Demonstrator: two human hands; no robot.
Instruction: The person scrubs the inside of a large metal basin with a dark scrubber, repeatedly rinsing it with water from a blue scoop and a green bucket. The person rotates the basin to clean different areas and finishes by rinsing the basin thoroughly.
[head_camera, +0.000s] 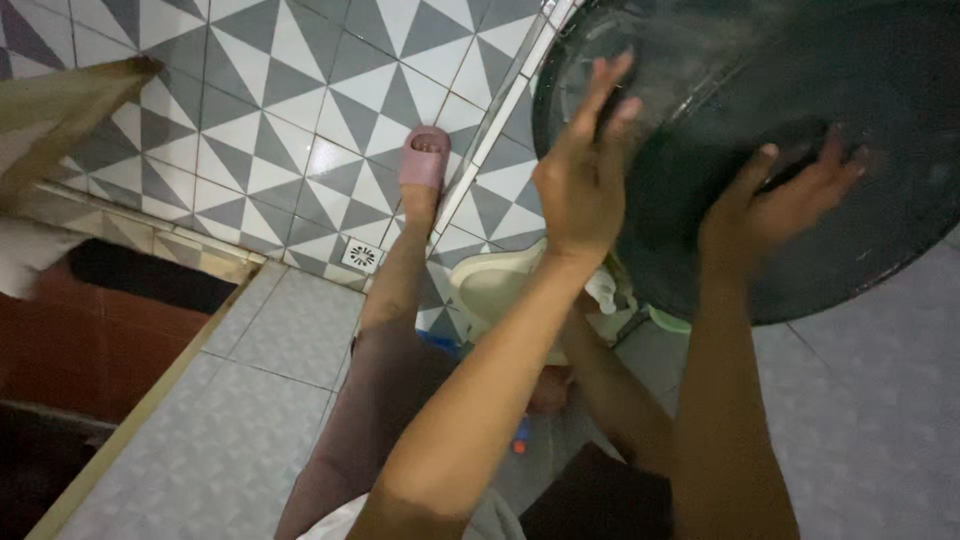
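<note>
Holding the big dark round basin (800, 130) tilted above the pale plastic tub (500, 285), I've got left hand (583, 165) and right hand (770, 205) open, flat against it, nothing gripped: wet palms could let it slip onto tub.

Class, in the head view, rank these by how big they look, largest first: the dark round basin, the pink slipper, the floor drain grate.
1. Dark round basin, though it is nearest the camera, which inflates it.
2. Pink slipper.
3. Floor drain grate.
</note>
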